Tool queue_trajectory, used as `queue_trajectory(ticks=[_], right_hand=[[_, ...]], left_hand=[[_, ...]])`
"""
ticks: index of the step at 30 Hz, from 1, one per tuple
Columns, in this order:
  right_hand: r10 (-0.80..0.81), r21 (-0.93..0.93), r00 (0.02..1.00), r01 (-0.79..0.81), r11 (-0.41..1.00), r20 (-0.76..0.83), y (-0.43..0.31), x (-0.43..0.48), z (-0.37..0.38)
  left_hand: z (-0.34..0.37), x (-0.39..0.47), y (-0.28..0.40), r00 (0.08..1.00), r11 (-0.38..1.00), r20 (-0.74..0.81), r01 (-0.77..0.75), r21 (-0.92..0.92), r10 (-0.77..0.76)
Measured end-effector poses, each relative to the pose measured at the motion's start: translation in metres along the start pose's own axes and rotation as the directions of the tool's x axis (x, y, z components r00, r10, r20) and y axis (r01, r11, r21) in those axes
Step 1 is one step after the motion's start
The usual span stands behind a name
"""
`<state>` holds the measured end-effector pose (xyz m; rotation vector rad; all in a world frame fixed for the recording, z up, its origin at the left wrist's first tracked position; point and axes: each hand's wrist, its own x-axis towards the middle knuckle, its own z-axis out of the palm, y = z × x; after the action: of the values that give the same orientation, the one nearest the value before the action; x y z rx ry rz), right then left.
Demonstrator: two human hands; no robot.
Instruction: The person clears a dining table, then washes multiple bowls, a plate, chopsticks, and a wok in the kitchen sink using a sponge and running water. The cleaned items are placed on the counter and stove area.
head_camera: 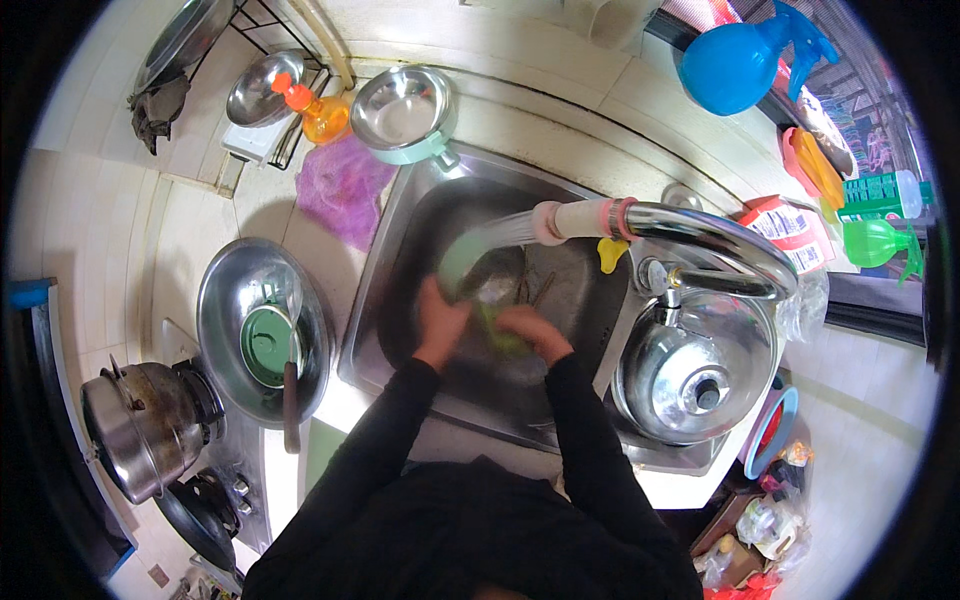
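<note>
Both hands are blurred over the stainless steel sink (409,225). My left hand (442,319) grips a pale green vessel (459,264), apparently a bowl with a shiny metal inside, tilted under the running water. Beside it, my right hand (534,330) holds a yellow-green scrubbing cloth or sponge (506,341) against the vessel's lower side; blur hides its exact form. Water pours from the white spray head (574,221) of the chrome faucet (720,229). Thin brown utensils, possibly chopsticks (541,289), lie in the basin behind my right hand.
A kettle (675,401) sits in a steel bowl to the right. Left of the sink are a purple cloth (345,187) and a steel basin (225,300) holding a green bowl (264,346) and a brown-handled utensil (292,412). A mint-handled metal pan (401,112) stands at the back corner.
</note>
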<state>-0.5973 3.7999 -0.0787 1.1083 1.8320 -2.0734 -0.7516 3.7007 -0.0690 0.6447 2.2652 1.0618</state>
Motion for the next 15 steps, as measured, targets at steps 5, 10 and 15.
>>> queue_trajectory(ticks=[5, 10, 15], right_hand=[[0.121, 0.975, 0.969, 0.208, 0.076, -0.216, 0.009, -0.019, -0.002], [-0.2, 0.639, 0.844, 0.513, 0.573, -0.498, -0.011, 0.02, 0.011], [-0.206, -0.246, 0.978, 0.194, 0.95, -0.021, -0.04, 0.02, 0.005]], left_hand=[[-0.002, 0.002, 0.016, 0.997, 0.99, -0.021, -0.078, -0.116, 0.077], [0.0, -0.018, 0.056, 0.95, 0.96, 0.25, 0.229, -0.16, -0.185], [-0.025, -0.009, 0.073, 0.718, 0.801, 0.589, 0.568, -0.187, -0.371]])
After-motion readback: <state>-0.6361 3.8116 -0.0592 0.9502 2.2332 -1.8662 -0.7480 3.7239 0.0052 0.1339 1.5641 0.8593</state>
